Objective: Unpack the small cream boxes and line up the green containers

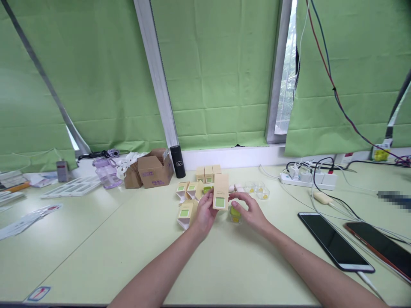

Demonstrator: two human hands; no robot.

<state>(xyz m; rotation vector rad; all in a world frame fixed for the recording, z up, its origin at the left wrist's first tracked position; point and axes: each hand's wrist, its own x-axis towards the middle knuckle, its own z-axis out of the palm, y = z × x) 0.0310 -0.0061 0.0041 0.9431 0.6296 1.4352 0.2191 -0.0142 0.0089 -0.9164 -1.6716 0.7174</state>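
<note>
Fingers of a person's left hand [205,216] grip a tan carton [221,188], roughly upright, above the worktop [144,252]; the right hand [253,210], fingers curved and parted, sits just beside it, contact unclear, near a green-lidded clear container [235,216]; more tan boxes [186,210] stand left; clear cups [257,188] lie beyond, rightward.

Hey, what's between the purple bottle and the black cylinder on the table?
In the head view, an open cardboard box stands between the purple bottle and the black cylinder, with a white openwork item beside the bottle.
</note>
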